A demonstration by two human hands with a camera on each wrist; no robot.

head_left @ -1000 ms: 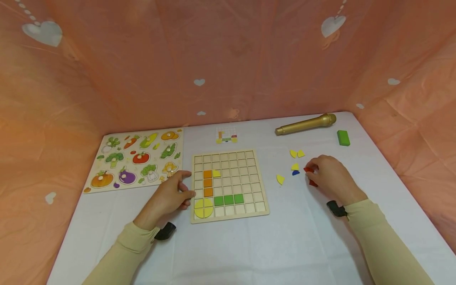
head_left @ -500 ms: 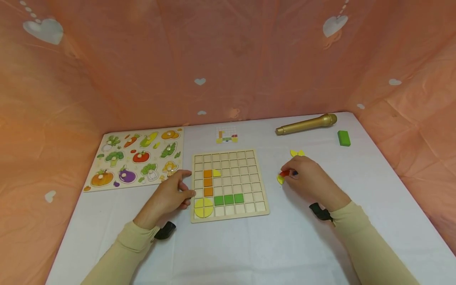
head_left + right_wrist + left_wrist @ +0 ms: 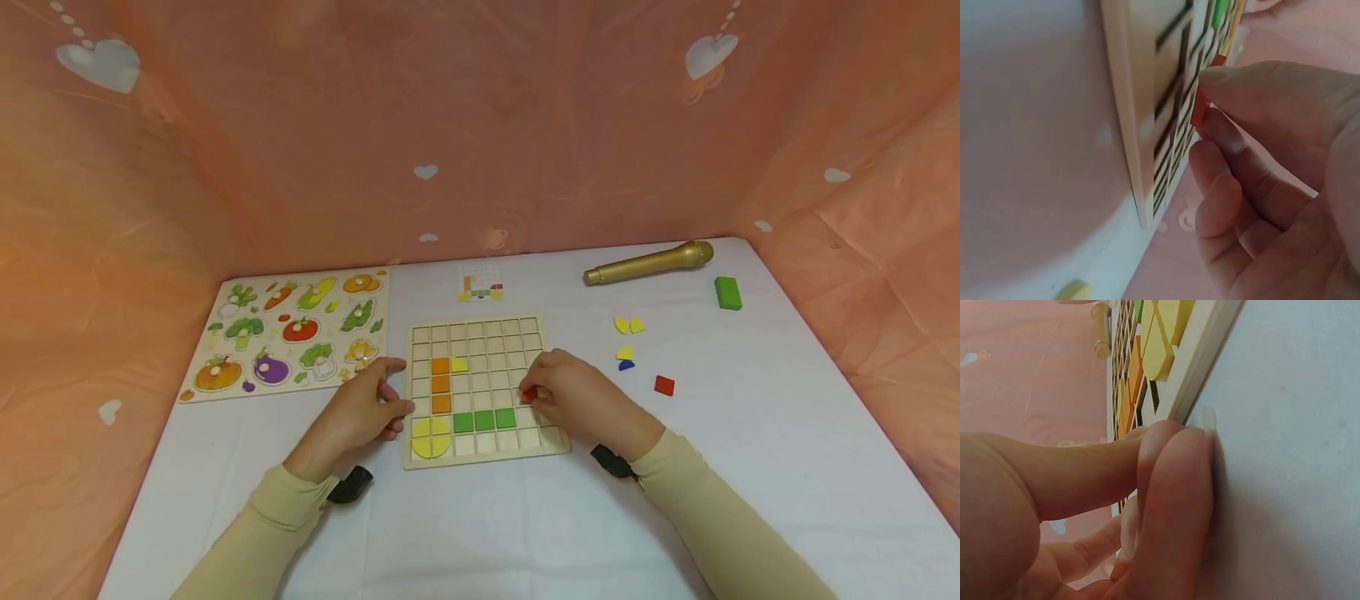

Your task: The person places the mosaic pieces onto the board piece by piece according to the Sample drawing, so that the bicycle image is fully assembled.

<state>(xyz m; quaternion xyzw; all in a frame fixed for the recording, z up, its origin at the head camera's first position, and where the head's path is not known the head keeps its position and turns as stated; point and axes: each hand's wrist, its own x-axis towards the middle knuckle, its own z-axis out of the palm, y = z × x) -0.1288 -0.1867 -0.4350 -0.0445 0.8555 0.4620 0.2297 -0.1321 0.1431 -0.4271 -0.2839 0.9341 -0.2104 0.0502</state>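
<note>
Backdrop [image 3: 525,125]: peach cloth with pale hearts, along the far side and both flanks.
Table [image 3: 480,533]: white-covered, below the cloth.
Red tile [image 3: 529,395]: at the right thumb and fingertips, over the right part of the board [image 3: 478,361], just beyond and right of the green row's end; tilted in the right wrist view, with no clear long axis; contact with the board impossible to tell.
Right hand [image 3: 581,400]: nearer to that tile, pinching it between thumb and fingertips, other fingers bent; reaching in over the board's right edge.
Left hand [image 3: 356,412]: well to the left of the tile, at the board's opposite edge; index finger and thumb spread apart, tips against the rim, no piece held.
Board cells: orange tiles [image 3: 441,384], three in a column; one yellow quarter [image 3: 459,365] right of the top orange; green tiles [image 3: 484,419], three in a row; four yellow quarters [image 3: 422,428] forming a circle at the near left corner.
Puzzle [image 3: 333,333]: left of the board, filled with vegetable pieces.
Card [image 3: 481,285]: beyond the board, printed with a coloured grid.
Right of the board: loose yellow pieces [image 3: 622,326], blue piece [image 3: 626,365], second red tile [image 3: 664,385].
Farther back, right: gold microphone [image 3: 648,263], green block [image 3: 727,293].
</note>
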